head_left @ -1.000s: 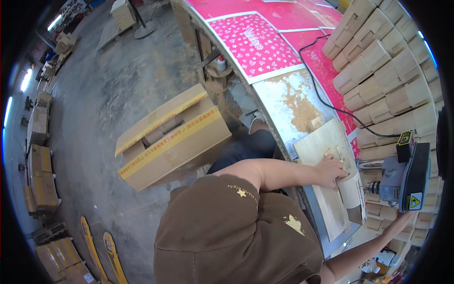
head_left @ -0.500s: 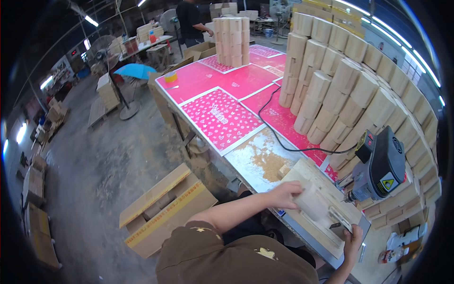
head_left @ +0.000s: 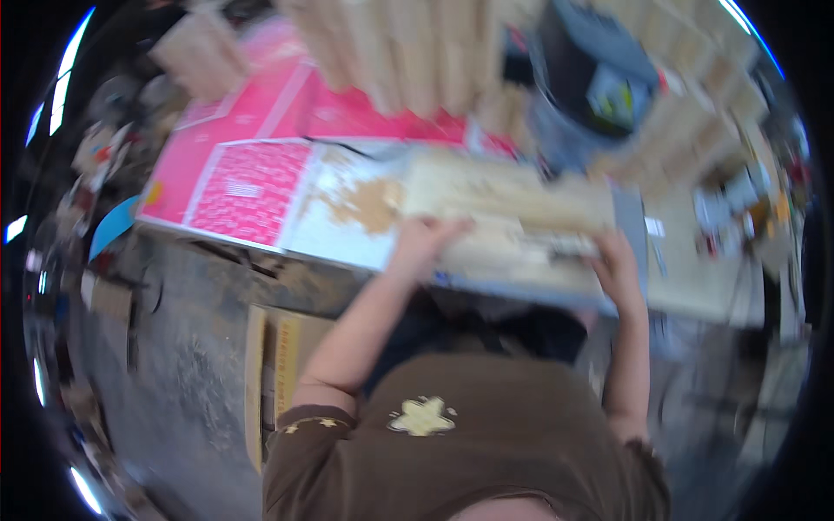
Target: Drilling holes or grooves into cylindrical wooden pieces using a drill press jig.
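A pale, rounded wooden block (head_left: 482,247) lies on a wooden base board (head_left: 512,187) at the front of the bench. Around the block's left end, my left hand (head_left: 426,243) is closed. At the other end, my right hand (head_left: 617,260) has its fingers curled on a narrow metal bar (head_left: 565,245), perhaps a clamp lever. Motion blur hides the bar's exact shape and the fingertips. Just beyond the board stands a dark drill (head_left: 595,69), its lower end above the board and apart from both hands.
Sawdust (head_left: 360,204) covers part of the bench left of the board. Pink patterned sheets (head_left: 248,191) lie farther left. Tall stacks of wooden pieces (head_left: 408,52) rise behind. A black cable (head_left: 347,149) crosses the bench. An open carton (head_left: 287,347) stands on the floor.
My view has swung to the right and down, so the bench now runs across the picture and blurs. Both hands keep their places at the block and the metal bar.
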Motion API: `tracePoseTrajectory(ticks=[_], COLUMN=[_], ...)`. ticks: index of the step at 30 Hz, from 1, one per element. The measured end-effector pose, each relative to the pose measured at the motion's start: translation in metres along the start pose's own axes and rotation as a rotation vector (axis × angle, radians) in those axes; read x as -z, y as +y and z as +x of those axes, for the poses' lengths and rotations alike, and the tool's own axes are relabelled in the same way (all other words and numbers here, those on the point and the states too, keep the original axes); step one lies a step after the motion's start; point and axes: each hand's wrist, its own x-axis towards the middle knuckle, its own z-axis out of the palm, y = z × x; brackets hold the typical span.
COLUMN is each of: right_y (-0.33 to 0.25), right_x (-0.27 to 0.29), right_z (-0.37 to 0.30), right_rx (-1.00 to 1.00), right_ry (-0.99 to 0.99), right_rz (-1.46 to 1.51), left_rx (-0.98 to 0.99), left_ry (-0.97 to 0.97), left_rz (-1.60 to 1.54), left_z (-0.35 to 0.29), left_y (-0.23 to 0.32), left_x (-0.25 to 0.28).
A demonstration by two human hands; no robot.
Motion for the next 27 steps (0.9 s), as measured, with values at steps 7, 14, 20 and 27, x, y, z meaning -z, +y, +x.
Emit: tracePoseTrajectory(ticks=[7, 14, 20, 27], right_y=[-0.007, -0.030, -0.032, -0.026], right_x=[0.003, -0.013, -0.014, -0.013], right_z=[0.012, -0.020, -0.015, -0.002], right_rx=[-0.163, -0.141, -0.117, -0.113], right_ry=[-0.035, 0.072, 0.149, 0.138], right_rz=[0.083, -0.046, -0.043, -0.006], left_rx=[-0.003, -0.003, -0.044, -0.609], left_ry=[-0.177, -0.374, -0.212, 1.019], left_rz=[-0.189, -0.277, -0.501, 0.585], left_z=[0.024, 0.001, -0.013, -0.043], left_y=[-0.008, -0.026, -0.035, -0.154], left_x=[-0.036, -0.062, -0.015, 0.147])
